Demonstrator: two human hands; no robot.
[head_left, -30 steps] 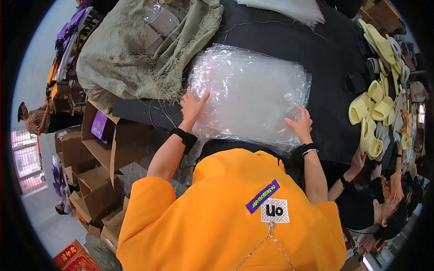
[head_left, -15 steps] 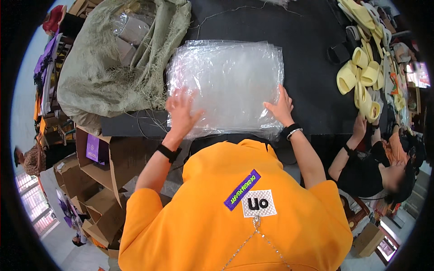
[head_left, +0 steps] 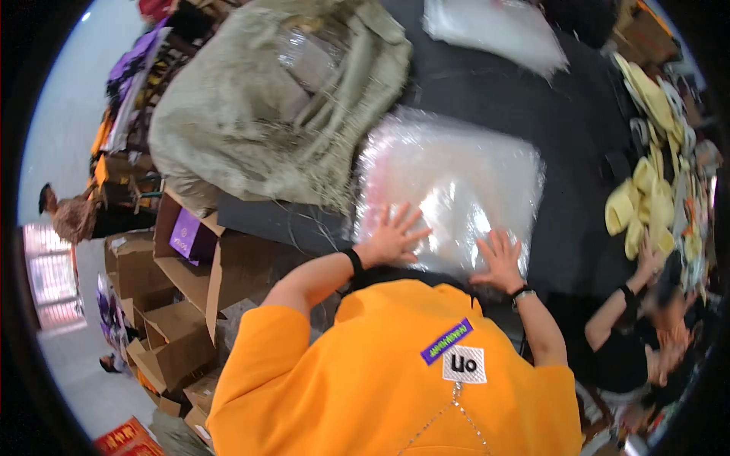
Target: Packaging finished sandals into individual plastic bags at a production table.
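A stack of clear plastic bags (head_left: 456, 171) lies flat on the black table in front of me, shiny and slightly uneven at its edges. My left hand (head_left: 395, 234) rests with fingers spread on the near left part of the stack. Toward the near right corner, my right hand (head_left: 499, 260) also lies on the plastic, its fingers apart. Neither hand grips anything. Dark bands circle both wrists.
A large grey-green woven sack (head_left: 258, 114) sits left of the stack. More clear bags (head_left: 494, 30) lie at the far side. Pale yellow slippers (head_left: 642, 201) pile up on the right, where a co-worker's hand (head_left: 649, 258) touches them. Open cardboard boxes (head_left: 179, 342) stand at lower left.
The view has turned and shifted, so the table appears tilted and the far bags show more. My hands have moved from the stack's sides to flat on its near part, closer together.
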